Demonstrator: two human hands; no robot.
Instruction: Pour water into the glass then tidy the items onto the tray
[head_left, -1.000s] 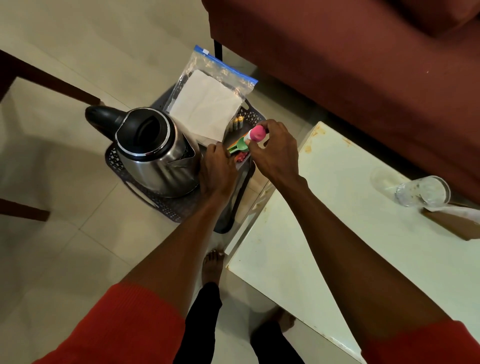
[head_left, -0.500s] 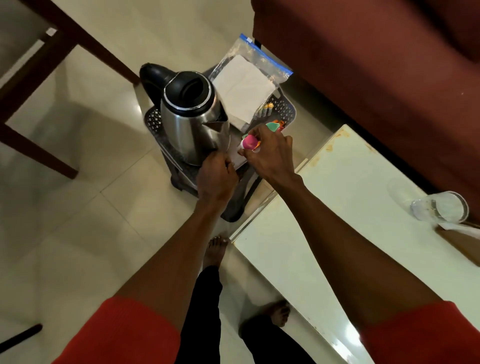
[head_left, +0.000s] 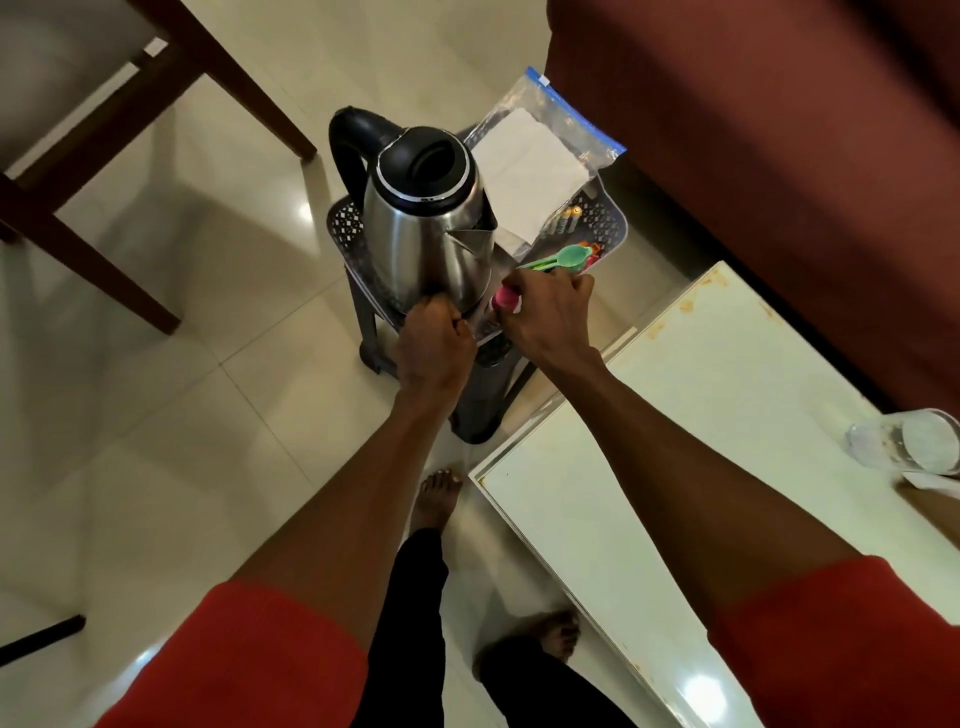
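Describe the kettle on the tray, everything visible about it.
The kettle has a shiny steel-looking body, a black lid with a silvery ring and a black handle pointing away from the person. It stands upright with the lid closed, at the near left of the dark perforated tray, spout toward the plastic bag. The left hand is at its base; actual contact is unclear.

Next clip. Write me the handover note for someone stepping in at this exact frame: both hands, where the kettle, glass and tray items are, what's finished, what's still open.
Left hand: curled at the tray near edge, by the kettle base; what it grips is hidden.
Right hand: grip on a pink-capped item, beside the green spoon.
Kettle, zip bag with napkin and batteries sit on the tray, on a dark stool.
Glass stands on the white table, apart from the tray; its water level is unclear.
Left: set down the pink item, then bring the glass over.
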